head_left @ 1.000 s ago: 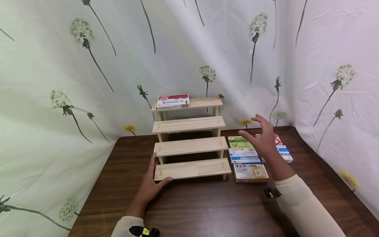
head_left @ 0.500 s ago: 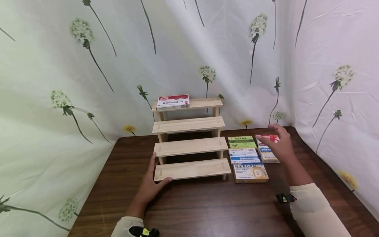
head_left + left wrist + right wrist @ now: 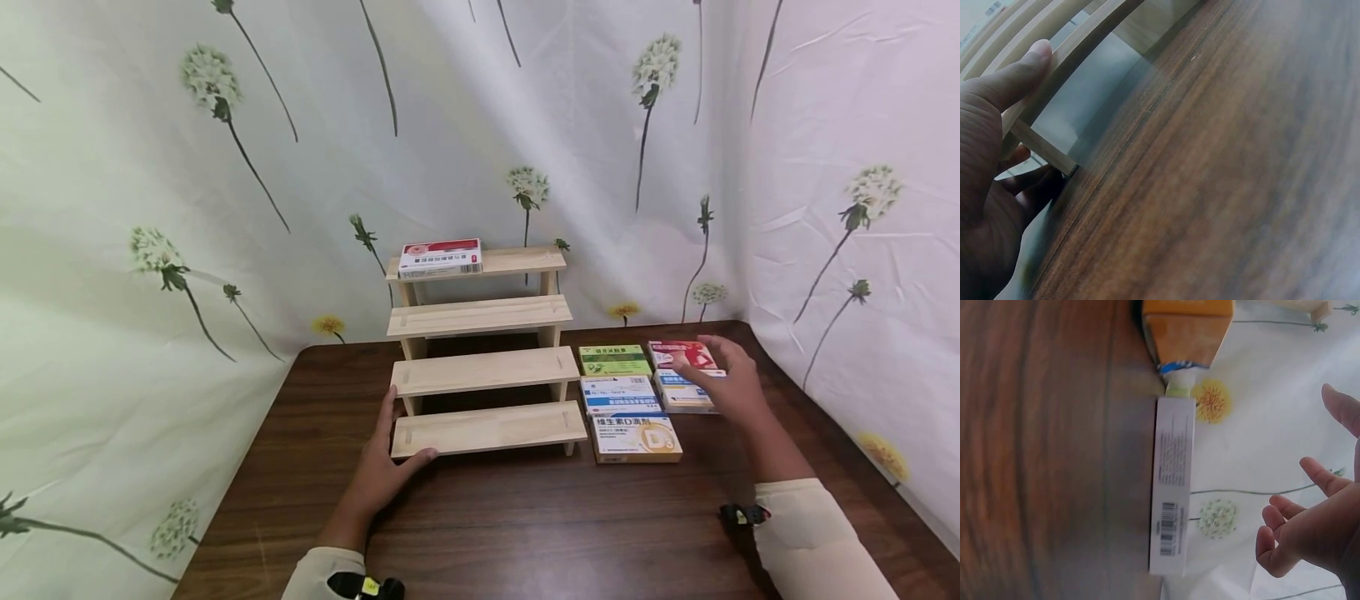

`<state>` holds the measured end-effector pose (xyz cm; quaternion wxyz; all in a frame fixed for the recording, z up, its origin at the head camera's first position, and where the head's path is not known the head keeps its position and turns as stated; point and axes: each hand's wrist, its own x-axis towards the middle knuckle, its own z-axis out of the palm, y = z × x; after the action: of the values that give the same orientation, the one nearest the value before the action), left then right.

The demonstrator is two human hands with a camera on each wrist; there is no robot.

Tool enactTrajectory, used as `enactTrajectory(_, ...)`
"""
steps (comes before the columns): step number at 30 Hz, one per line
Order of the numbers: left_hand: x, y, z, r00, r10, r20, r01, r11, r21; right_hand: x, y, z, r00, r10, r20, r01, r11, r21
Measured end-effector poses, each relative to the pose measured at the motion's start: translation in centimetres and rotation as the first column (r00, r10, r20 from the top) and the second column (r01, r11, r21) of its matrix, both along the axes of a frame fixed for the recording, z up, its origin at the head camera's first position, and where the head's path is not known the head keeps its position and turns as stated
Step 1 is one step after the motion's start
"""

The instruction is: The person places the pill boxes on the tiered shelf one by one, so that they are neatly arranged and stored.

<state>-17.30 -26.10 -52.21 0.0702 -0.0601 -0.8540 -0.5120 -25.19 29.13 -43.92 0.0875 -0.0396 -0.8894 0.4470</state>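
A stepped wooden shelf rack (image 3: 487, 372) stands on the table. My left hand (image 3: 380, 468) grips the left end of its lowest step; in the left wrist view the thumb (image 3: 1038, 53) lies along the front edge and the fingers reach round the side. My right hand (image 3: 733, 385) is above the right column of medicine boxes, fingers spread and holding nothing. Under it lie a red-and-white box (image 3: 678, 354) and a blue-and-white box (image 3: 678, 392), partly covered in the head view. In the right wrist view, the barcoded side of a white box (image 3: 1172, 487) faces the camera.
Left of those lie a green box (image 3: 613, 360), another blue-and-white box (image 3: 617, 394) and a vitamin D box (image 3: 633, 437). One red-and-white box (image 3: 438, 258) rests on the rack's top step. A flower-print curtain (image 3: 450, 125) hangs behind the table (image 3: 510, 533).
My right hand has moved right and lower, from above the green box to over the right column of boxes. The left hand has stayed on the rack.
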Motion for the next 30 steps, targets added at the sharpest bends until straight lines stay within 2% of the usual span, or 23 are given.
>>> enactTrajectory(6, 0.0, 0.0, 0.1, 1.0, 0.0, 0.0, 0.0, 1.0, 0.001, 0.0, 1.1, -0.6, 1.0, 0.003, 0.018, -0.004, 0.999, 0.036)
enactTrajectory(14, 0.0, 0.1, 0.1, 1.0, 0.002, 0.012, -0.002, 1.0, 0.001, 0.1, 2.4, -1.2, 0.998, 0.055, 0.013, -0.056, 0.995, 0.087)
enactTrajectory(21, 0.0, 0.1, 0.1, 0.999, 0.002, 0.04, -0.002, 1.0, -0.005, -0.1, 4.3, -2.7, 0.995, 0.099, 0.019, -0.101, 0.988, 0.115)
enactTrajectory(30, 0.1, 0.0, 0.2, 1.0, 0.004, 0.028, -0.004, 1.0, 0.004, -0.5, 5.9, -3.9, 0.99, 0.098, 0.101, -0.111, 0.985, 0.132)
